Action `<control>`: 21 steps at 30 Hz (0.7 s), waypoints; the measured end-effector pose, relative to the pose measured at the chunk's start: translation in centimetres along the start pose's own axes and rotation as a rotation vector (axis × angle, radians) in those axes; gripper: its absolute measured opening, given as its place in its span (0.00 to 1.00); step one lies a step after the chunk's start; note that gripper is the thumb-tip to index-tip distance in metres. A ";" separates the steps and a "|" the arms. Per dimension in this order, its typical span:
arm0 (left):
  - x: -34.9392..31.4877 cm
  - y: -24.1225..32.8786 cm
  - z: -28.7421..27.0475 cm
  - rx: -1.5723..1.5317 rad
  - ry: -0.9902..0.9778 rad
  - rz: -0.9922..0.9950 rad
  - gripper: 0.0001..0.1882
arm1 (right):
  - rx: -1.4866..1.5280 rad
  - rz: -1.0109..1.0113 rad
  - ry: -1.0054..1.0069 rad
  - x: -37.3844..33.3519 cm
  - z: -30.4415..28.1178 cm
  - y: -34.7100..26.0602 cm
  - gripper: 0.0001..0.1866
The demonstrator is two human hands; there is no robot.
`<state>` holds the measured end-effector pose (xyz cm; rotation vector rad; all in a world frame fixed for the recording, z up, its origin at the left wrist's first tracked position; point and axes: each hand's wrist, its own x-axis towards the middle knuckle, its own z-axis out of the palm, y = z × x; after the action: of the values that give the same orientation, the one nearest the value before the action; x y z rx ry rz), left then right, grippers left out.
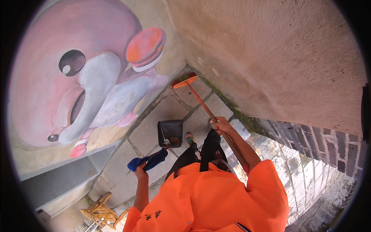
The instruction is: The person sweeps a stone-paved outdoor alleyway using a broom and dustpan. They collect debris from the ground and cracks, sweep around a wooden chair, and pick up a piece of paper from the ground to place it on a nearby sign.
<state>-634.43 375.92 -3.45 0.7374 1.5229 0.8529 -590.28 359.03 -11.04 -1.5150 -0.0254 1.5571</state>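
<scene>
My right hand (222, 125) is closed around the long brown handle of a broom (205, 106), which slants up and away from beside my right arm. Its orange head (185, 82) with dark red bristles rests in the far corner, where two walls meet the paving. On the left, my left hand (140, 172) is closed at a blue cloth (148, 159) that covers the handle of a long-handled dustpan. The black pan (170, 125) stands on the slabs ahead of my feet, with some pale and brown litter inside. Most of the dustpan's handle is hidden under the cloth.
A wall painted with a pink cartoon figure (100, 38) rises at left, above a grey ledge (62, 181). To the right stands a rough tan wall (270, 58) with brickwork (324, 143) and moss along its foot. A bamboo-coloured chair (102, 210) is at lower left.
</scene>
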 end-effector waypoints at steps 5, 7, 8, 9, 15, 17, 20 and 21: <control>0.3 0.1 -1.4 0.070 -0.046 0.043 0.17 | 0.469 0.111 0.052 -5.3 -1.2 3.6 0.16; 1.1 -1.0 -1.5 0.044 -0.042 0.025 0.17 | 0.406 0.142 0.151 -9.7 -1.7 7.0 0.22; 1.4 -1.6 -1.4 0.024 -0.034 0.023 0.17 | 0.322 0.162 0.213 -11.6 -1.6 7.6 0.27; 2.2 -2.5 -2.1 0.023 -0.072 0.018 0.17 | 0.218 0.155 0.216 -13.2 -1.0 7.4 0.28; 1.8 -2.2 -1.6 0.071 -0.045 0.049 0.16 | -0.004 0.057 0.102 -12.0 2.0 4.3 0.29; 2.0 -0.8 -1.0 0.131 -0.136 0.065 0.15 | 0.067 0.031 0.084 -5.9 2.4 4.4 0.27; 2.7 0.0 -1.1 0.140 -0.185 0.078 0.13 | 0.313 0.077 0.112 -4.0 2.6 3.7 0.23; 2.7 -0.1 -1.2 0.141 -0.190 0.089 0.14 | 0.399 0.100 0.127 -4.3 2.3 3.9 0.22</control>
<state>-635.95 377.96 -4.88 0.9681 1.3982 0.7234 -595.17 355.56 -9.45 -1.3063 0.4159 1.4366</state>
